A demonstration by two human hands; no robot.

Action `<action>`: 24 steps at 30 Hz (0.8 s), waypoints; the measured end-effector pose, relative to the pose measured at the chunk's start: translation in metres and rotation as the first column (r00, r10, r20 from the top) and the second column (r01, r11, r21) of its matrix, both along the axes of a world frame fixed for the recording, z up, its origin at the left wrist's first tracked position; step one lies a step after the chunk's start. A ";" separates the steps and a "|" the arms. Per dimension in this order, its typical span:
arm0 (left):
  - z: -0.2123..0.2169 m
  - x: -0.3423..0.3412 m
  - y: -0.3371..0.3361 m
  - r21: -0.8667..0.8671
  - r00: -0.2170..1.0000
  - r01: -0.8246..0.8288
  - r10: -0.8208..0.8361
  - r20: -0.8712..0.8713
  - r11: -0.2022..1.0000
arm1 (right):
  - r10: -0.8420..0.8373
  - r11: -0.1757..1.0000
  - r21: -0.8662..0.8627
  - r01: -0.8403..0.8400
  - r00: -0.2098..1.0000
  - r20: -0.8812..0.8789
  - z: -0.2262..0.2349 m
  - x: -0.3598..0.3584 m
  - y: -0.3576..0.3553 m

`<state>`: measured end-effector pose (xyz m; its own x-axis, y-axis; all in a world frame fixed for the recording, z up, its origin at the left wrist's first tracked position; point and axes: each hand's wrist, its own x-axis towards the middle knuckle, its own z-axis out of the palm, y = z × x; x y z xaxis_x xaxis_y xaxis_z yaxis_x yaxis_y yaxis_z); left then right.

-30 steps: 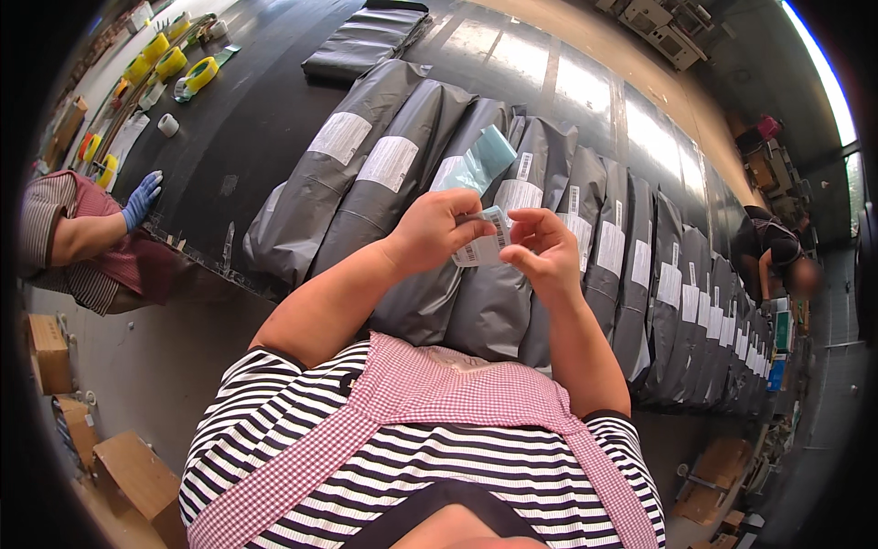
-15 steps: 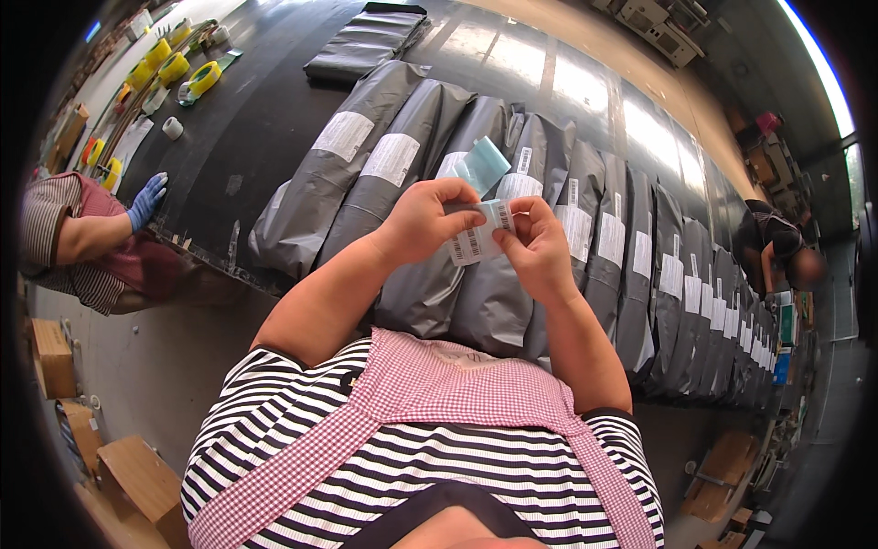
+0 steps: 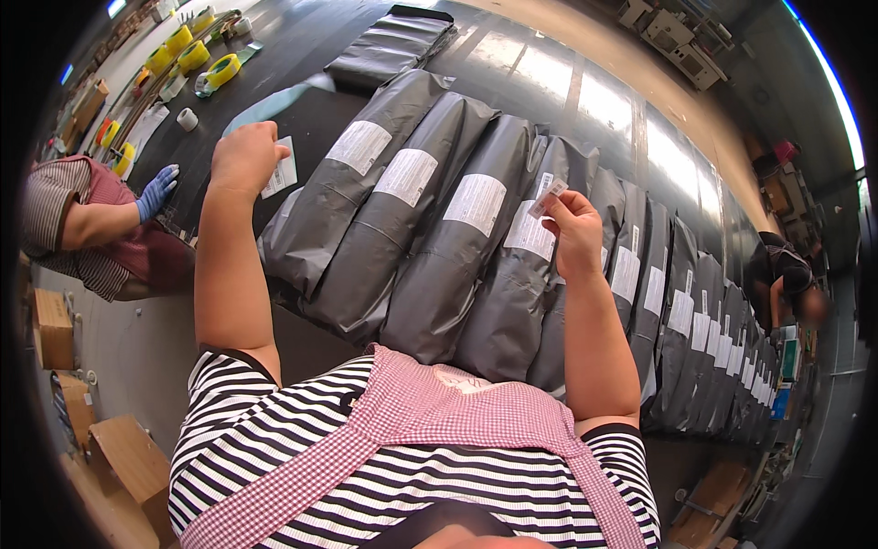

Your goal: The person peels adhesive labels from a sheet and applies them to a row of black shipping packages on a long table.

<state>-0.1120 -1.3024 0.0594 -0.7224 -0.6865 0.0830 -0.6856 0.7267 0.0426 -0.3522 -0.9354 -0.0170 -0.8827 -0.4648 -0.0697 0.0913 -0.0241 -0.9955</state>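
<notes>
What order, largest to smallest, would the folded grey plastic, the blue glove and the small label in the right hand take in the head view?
Folded grey plastic
Blue glove
Small label in the right hand

The long grey parcels (image 3: 444, 265) seem to be wrapped in smooth plastic, creased and with a soft shine, while their white labels (image 3: 475, 203) and the small slip (image 3: 549, 195) look like paper. The bench (image 3: 315, 128) has a dark, smooth surface, quite glossy where light falls, and the bluish strip (image 3: 274, 102) looks like smooth film, although blurred. The checked apron (image 3: 476, 418) and ribbed striped shirt (image 3: 430, 476) are matt cloth, and the carton (image 3: 133, 453) is dull brown cardboard.
</notes>
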 end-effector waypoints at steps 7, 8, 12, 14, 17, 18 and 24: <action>-0.072 -0.104 0.116 0.623 0.526 0.762 -0.729 -0.438 0.175 | 0.146 0.987 0.058 -0.152 0.985 0.095 -0.023 -0.058 -0.071; -0.088 -0.114 0.127 0.516 0.446 0.837 -0.774 -0.449 0.183 | 0.150 0.985 0.074 -0.157 0.984 0.094 -0.025 -0.060 -0.080; -0.121 -0.125 0.136 0.448 0.443 0.864 -0.771 -0.458 0.230 | 0.123 0.979 0.154 -0.130 0.991 0.053 -0.044 -0.064 -0.094; -0.121 -0.124 0.135 0.450 0.442 0.863 -0.774 -0.453 0.230 | 0.114 0.976 0.185 -0.117 0.993 0.025 -0.053 -0.063 -0.094; -0.123 -0.125 0.134 0.470 0.442 0.856 -0.773 -0.455 0.213 | 0.100 0.977 0.188 -0.096 0.995 -0.012 -0.058 -0.065 -0.090; -0.123 -0.125 0.134 0.470 0.444 0.856 -0.771 -0.457 0.214 | 0.098 0.977 0.192 -0.093 0.995 -0.017 -0.058 -0.064 -0.091; -0.123 -0.123 0.134 0.467 0.443 0.860 -0.755 -0.483 0.206 | 0.099 0.966 0.247 -0.081 0.993 -0.062 -0.054 -0.059 -0.093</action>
